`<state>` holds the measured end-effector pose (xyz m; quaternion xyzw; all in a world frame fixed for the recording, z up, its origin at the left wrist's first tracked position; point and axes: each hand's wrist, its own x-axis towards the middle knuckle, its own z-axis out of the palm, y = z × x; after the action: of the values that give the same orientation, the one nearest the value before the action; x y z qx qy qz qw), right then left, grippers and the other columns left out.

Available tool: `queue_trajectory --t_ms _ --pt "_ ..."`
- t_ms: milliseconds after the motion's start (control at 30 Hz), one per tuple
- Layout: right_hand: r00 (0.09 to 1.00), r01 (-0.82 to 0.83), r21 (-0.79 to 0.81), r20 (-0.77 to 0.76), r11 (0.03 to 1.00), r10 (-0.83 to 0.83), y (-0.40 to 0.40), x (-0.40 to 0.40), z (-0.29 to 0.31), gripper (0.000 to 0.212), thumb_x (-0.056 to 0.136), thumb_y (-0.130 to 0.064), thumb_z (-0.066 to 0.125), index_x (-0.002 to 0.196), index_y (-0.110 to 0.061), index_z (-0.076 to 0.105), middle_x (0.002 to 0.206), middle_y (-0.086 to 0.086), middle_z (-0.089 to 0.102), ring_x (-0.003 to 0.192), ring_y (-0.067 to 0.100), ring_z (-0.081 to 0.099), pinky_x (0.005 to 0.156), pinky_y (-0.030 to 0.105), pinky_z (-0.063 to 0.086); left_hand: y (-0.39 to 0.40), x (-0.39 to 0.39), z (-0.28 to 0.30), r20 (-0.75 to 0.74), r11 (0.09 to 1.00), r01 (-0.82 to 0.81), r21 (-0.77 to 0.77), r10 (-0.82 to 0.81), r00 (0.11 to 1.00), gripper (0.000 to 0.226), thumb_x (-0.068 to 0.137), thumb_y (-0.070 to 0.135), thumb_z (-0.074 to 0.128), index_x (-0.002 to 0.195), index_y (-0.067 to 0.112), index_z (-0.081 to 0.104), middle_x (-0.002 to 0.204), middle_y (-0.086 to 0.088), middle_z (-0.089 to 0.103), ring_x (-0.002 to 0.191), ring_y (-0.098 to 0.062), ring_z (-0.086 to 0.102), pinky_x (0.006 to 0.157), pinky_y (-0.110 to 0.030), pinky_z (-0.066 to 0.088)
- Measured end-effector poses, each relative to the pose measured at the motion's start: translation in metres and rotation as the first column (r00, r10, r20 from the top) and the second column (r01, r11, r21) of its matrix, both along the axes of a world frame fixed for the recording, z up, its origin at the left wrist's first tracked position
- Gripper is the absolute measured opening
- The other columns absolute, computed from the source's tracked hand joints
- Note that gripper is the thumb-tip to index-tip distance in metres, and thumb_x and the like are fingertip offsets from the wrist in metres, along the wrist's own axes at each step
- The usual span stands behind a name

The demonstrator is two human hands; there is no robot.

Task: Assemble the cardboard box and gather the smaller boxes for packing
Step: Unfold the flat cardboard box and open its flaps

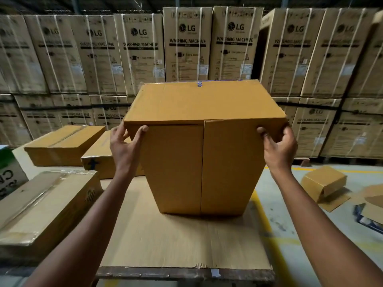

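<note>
We've got the tall plain brown cardboard box (204, 154) upright, left hand (124, 146) and right hand (278, 146) pinching its top corners with curled fingers. At twelve o'clock, strapped cartons (187, 44) read "LG WASHING MACHINE".

The cardboard box (203, 146) fills the counter's (182, 241) middle. Sealed cartons (47, 204) crowd its left and far-left; the near strip and right edge lie free.

Stacked washing-machine cartons (187, 44) wall a yellow-lined concrete floor (290, 230).
</note>
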<state>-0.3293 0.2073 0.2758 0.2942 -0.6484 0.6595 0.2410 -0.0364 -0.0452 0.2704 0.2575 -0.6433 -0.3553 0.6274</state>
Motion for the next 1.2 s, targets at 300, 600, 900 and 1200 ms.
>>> queue_trajectory --t_ms 300,600,900,1200 --pt "0.995 -0.074 0.027 0.069 0.997 0.072 -0.014 -0.005 0.012 0.068 0.08 -0.066 0.073 0.121 -0.013 0.058 0.094 -0.009 0.065 0.08 -0.006 0.061 0.071 0.03 0.057 -0.028 -0.021 -0.001 0.115 0.998 -0.021 -0.052 0.027 0.993 0.097 0.079 0.062 0.078 0.157 0.025 0.035 0.15 -0.009 0.042 0.135 -0.022 0.048 0.105 -0.047 0.054" --pt "0.907 -0.339 0.171 0.321 0.925 0.273 -0.023 -0.019 -0.096 0.119 0.064 -0.055 0.091 0.158 -0.037 0.019 0.157 -0.001 0.042 0.139 0.022 0.046 0.112 0.045 0.042 -0.037 -0.036 -0.099 0.253 0.975 0.117 0.19 -0.164 0.953 0.118 0.064 0.06 0.09 0.158 0.043 0.021 0.162 0.002 0.04 0.145 -0.026 0.044 0.111 -0.058 0.046" --pt "0.76 -0.376 0.328 0.644 0.867 0.086 -0.009 -0.005 -0.213 0.104 0.067 -0.029 0.095 0.152 -0.017 0.037 0.147 0.01 0.055 0.133 0.033 0.054 0.104 0.044 0.047 -0.013 -0.017 -0.217 0.382 0.794 0.152 0.588 -0.438 0.814 0.129 0.055 0.062 0.092 0.157 0.029 0.022 0.156 -0.004 0.044 0.138 -0.032 0.048 0.109 -0.055 0.047" --pt "0.748 -0.26 0.444 0.655 0.857 -0.112 -0.014 0.001 -0.24 0.085 0.078 -0.048 0.084 0.146 -0.016 0.046 0.146 0.011 0.057 0.131 0.035 0.055 0.104 0.047 0.049 -0.006 -0.022 -0.241 0.416 0.806 -0.035 0.592 -0.267 0.869 0.105 0.051 0.061 0.094 0.136 0.014 0.054 0.131 -0.008 0.065 0.113 -0.029 0.064 0.094 -0.05 0.059"
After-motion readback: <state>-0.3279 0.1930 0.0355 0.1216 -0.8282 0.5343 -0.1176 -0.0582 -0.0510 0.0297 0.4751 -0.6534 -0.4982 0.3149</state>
